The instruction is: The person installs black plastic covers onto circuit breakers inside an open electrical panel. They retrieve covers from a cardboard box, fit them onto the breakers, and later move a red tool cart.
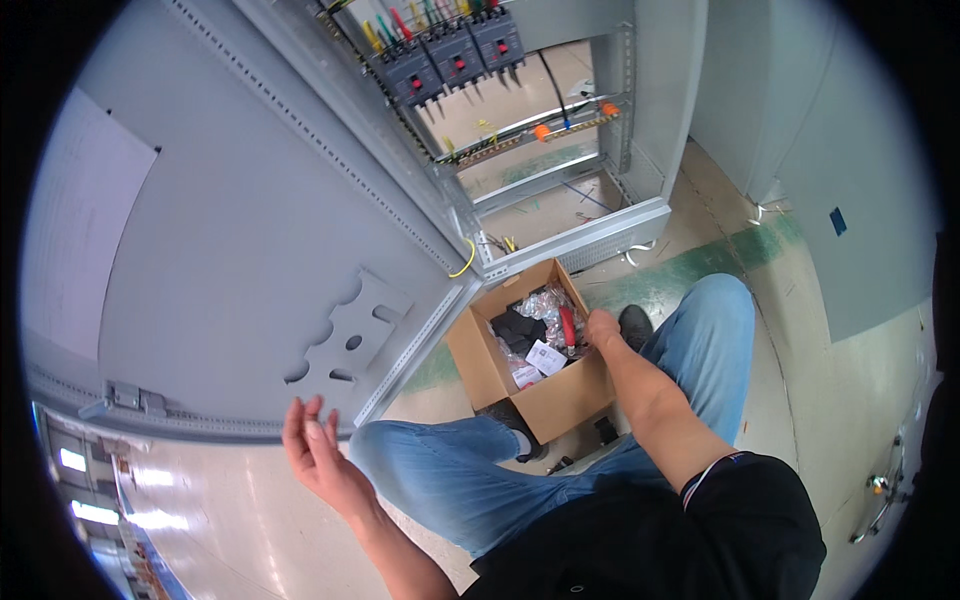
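Observation:
An open cardboard box (489, 379) stands on the floor between my legs. My right hand (601, 328) is at its right wall, with the fingers curled over the rim and partly hidden. Inside lie clear plastic bags (541, 301), black parts (517, 330), a red-handled tool (567, 324) and paper slips (546, 358) bearing print. My left hand (319, 457) is raised to the left, near the lower edge of the grey cabinet door (225, 247). Its fingers are slightly bent and apart, with nothing in them.
The open electrical cabinet (577, 236) stands before me, with three moulded-case circuit breakers (457, 64) and a copper busbar (495, 154) fitted with orange insulators. A yellow wire (470, 259) loops at the door hinge. Another grey panel (862, 187) rises at right. My knees flank the box.

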Demonstrator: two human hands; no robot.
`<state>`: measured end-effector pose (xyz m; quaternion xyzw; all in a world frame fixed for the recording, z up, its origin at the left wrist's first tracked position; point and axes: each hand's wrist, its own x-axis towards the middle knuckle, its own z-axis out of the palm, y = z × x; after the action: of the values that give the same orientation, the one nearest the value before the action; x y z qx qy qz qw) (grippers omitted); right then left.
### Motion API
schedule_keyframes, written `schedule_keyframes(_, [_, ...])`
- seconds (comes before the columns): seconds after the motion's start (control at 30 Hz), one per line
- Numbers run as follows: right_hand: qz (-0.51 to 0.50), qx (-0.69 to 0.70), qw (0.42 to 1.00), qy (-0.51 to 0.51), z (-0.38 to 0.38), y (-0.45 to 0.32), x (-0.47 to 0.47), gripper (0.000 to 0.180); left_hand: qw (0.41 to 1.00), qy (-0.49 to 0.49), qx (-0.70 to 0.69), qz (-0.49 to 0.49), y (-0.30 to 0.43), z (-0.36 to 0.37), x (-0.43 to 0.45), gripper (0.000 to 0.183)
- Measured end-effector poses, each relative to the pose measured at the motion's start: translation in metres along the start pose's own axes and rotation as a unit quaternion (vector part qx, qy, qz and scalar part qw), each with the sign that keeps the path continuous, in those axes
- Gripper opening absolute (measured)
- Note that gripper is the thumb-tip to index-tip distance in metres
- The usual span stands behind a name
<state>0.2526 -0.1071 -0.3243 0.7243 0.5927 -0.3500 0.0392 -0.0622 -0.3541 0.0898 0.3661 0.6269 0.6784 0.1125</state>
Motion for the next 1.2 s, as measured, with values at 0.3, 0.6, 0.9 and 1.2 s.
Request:
schedule_keyframes(0.3, [-0.133, -0.099, 0.983, -0.073, 0.067, -0.071, 0.009, 0.032, 0.93, 0.322, 0.149, 0.099, -0.037, -0.103, 0.114, 0.081])
schedule_keyframes(0.6, [-0.143, 0.02, 0.958, -0.247, 0.115, -0.149, -0.071, 0.053, 0.963, 0.256, 0.088, -0.011, -0.098, -0.19, 0.166, 0.057])
schedule_keyframes(0.9, [-0.086, 0.169, 0.883, -0.43, 0.142, -0.188, -0.105, 0.054, 0.951, 0.266, 0.145, 0.062, -0.086, -0.172, 0.126, 0.048])
schedule_keyframes(1.2, [-0.087, 0.231, 0.864, -0.438, 0.255, -0.246, -0.151, 0.047, 0.966, 0.206, 0.153, -0.037, -0.083, -0.214, 0.06, 0.027])
